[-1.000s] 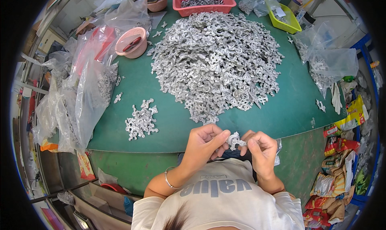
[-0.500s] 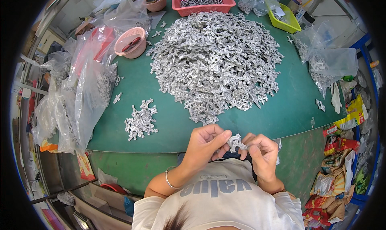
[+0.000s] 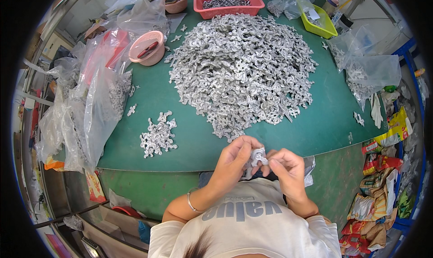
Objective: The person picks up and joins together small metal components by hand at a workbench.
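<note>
Metal part [image 3: 258,156] is pinched between your left hand [image 3: 234,161] and right hand [image 3: 286,168] off the counter [image 3: 315,127] edge; a loosened pinch could drop it into your lap.

Table mat [image 3: 315,127]: dark green; large heap of metal castings [image 3: 241,68] and small heap [image 3: 158,134] on it: dull silver-grey. Trays: one red [image 3: 228,1], one yellow-green [image 3: 315,21]; bowl [image 3: 146,48] pale pink. Shirt [image 3: 252,226]: white with grey lettering; bags [image 3: 90,100] clear, possibly with a red item inside.
</note>
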{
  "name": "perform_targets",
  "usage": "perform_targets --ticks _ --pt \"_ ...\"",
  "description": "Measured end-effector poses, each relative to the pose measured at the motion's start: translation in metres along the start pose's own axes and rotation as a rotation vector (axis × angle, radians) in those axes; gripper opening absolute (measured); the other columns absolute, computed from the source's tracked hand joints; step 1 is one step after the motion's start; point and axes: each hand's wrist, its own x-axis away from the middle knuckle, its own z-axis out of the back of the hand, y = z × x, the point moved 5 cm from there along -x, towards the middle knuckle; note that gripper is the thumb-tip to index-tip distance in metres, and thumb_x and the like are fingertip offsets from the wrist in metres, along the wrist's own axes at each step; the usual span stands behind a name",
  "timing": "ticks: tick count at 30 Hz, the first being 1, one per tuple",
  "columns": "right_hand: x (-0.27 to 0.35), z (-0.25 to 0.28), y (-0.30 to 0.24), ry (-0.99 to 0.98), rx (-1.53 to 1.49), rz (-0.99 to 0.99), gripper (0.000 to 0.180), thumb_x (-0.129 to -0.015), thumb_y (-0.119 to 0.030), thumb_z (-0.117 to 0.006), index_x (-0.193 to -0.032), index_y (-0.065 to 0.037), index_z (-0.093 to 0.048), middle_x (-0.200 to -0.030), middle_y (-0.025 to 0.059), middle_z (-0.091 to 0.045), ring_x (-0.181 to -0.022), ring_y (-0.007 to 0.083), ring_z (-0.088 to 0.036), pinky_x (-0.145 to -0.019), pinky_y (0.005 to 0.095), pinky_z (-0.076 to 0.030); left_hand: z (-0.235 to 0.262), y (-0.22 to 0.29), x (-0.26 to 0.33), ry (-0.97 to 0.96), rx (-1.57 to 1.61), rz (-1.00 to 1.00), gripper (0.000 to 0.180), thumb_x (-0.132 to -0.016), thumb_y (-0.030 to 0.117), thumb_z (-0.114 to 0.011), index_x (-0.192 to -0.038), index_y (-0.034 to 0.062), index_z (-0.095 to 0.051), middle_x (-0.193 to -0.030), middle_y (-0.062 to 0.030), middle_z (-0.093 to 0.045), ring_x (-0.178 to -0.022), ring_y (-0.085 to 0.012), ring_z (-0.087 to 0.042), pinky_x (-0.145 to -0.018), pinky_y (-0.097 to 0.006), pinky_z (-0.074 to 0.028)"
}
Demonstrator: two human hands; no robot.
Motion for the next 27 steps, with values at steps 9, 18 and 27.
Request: perform_targets --ticks 9,18,27 --pt "-0.008 0.004 0.034 0.046 0.258 -0.082 0.001 -0.081 0.003 -0.051 -0.081 0.001 -0.051 -0.078 0.0027 -0.051 -0.072 0.0093 -0.047 -0.067 0.0225 -0.041 0.021 -0.016 -0.011 0.170 0.112 -0.235 0.017 -0.088 0.010 -0.048 -0.102 0.0016 -0.047 -0.089 -0.0076 -0.051 -0.079 -0.0141 -0.049 -0.073 -0.027 -0.042" --pt "-0.004 0.009 0.080 0.015 0.174 -0.234 0.034 -0.093 -0.018 -0.034 -0.124 -0.004 -0.028 -0.117 0.0097 -0.038 -0.107 0.0177 -0.043 -0.092 0.0301 -0.036 0.007 -0.025 -0.001 0.082 -0.880 -0.726 0.023 -0.086 -0.003 -0.035 -0.106 -0.0018 -0.046 -0.101 -0.0148 -0.056 -0.092 -0.0231 -0.054 -0.096 -0.039 -0.030" --pt "-0.032 0.018 0.080 0.185 -0.879 -0.504 0.037 -0.085 -0.023 -0.046 -0.053 -0.012 -0.031 -0.051 0.0005 -0.029 -0.053 0.0139 -0.030 -0.060 0.0255 -0.032 0.049 -0.004 0.005 0.358 -1.134 -0.719 0.031 -0.074 0.002 -0.057 -0.104 0.0011 -0.050 -0.114 -0.0138 -0.048 -0.105 -0.0313 -0.045 -0.098 -0.048 -0.022"
